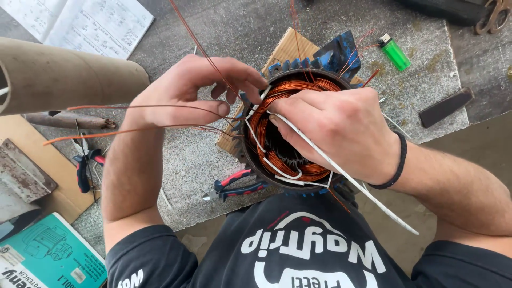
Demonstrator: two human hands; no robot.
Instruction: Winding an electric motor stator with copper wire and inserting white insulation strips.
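At the centre of the head view, a motor stator (290, 133) with copper windings stands on the grey table (426, 64), its bore facing up. The right hand (336, 130) lies over its 3 o'clock rim, nearer than the other, fingers curled shut on a white sleeve (346, 176) that runs out toward 5 o'clock. The left hand (194, 88), at the stator's 10 o'clock, pinches thin copper wires (133, 109) trailing toward 9 o'clock. Red-handled pliers (234, 186) lie at 7 o'clock.
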